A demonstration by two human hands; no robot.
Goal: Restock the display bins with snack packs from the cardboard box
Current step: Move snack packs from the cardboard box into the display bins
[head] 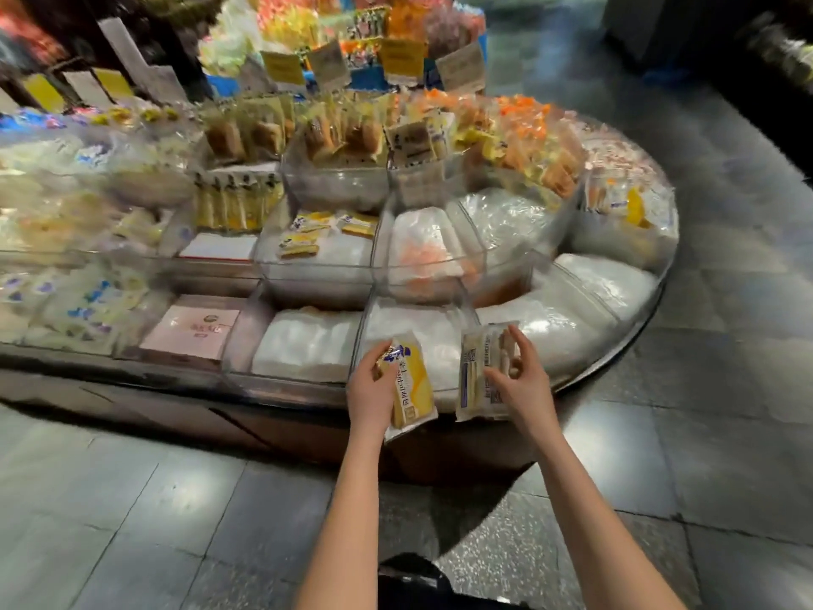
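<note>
We see two bare forearms reaching over the front edge of a long round-ended display bench. The left hand grips a yellow-and-white snack pack with blue print. Its fingers are curled round the pack's left edge. The pack is tilted, its top end over the front wall of a clear plastic display bin and its bottom end hanging below the bench edge. The right hand pinches a pale clear-wrapped snack pack, fingers closed on its right side. We cannot tell if it is one pack or two stacked. It stands roughly upright at the front rim, just right of that bin. We cannot tell whether either pack touches the bin. The two packs are near each other but apart.

The bin under the hands is lined with white crinkled plastic padding. To its left, another bin holds a white padded block, and further left lies a pink flat box. The bin behind has a few small yellow-and-blue packs on white filler. Orange-wrapped snacks are heaped at the back right. Yellow and white price cards stand further back, blurred. A grey tiled floor lies below.
</note>
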